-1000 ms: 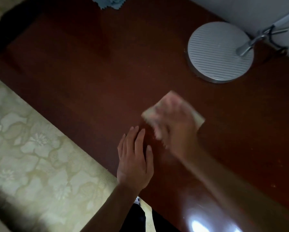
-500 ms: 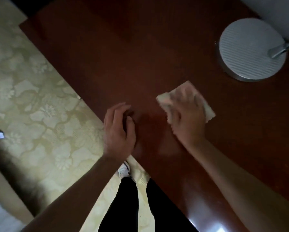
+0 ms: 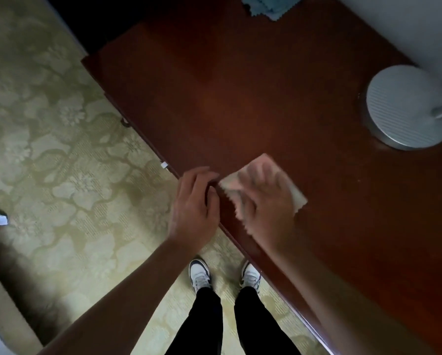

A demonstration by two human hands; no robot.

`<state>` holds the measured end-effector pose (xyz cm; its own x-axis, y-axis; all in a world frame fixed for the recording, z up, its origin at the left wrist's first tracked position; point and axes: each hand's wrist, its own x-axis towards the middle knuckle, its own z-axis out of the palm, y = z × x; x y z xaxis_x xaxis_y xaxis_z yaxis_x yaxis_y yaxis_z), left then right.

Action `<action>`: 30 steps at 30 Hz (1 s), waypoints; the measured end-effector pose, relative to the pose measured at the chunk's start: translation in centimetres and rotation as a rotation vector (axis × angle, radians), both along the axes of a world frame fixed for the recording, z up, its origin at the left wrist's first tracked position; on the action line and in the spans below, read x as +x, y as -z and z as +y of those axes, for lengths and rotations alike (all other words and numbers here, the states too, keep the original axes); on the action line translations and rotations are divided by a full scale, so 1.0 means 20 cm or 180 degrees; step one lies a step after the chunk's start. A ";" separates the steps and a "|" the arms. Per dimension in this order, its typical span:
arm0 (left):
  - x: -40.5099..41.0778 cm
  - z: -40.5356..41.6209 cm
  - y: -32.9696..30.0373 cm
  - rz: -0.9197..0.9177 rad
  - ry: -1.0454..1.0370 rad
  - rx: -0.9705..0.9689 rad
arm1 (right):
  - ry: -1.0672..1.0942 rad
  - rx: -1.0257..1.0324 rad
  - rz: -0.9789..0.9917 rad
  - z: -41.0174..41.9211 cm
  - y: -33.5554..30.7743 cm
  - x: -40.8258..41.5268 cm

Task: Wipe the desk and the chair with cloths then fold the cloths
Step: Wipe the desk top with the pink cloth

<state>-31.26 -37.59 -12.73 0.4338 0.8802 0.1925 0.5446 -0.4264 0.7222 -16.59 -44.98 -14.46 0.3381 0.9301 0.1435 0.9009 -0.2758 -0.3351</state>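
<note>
Right hand [image 3: 264, 201], fingers spread flat, presses a cloth [image 3: 293, 187] across the desk [image 3: 253, 98]; left hand [image 3: 193, 203] curls loosely empty at the edge—overlapping strokes would serve best.

A dark red-brown desk [image 3: 279, 103] carries a pale cloth [image 3: 295, 193] near its front edge, a blue cloth [image 3: 264, 7] at the back and a round grey lamp base [image 3: 404, 108] by its right edge.

Pale folded cloth [image 3: 295, 193] lies flat near the dark desk [image 3: 266, 98] edge.
</note>
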 end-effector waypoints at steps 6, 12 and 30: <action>0.23 0.08 0.00 0.0298 0.0511 -0.0072 | -0.0524 -0.0054 0.0283 -0.27 0.00 -0.14; 0.54 0.17 0.10 0.0793 0.0834 0.0233 | 0.0945 0.0015 -0.0028 -0.05 0.02 0.67; 0.71 0.23 0.08 0.0283 0.0272 0.0028 | -0.0296 0.0190 0.0271 0.15 0.06 0.51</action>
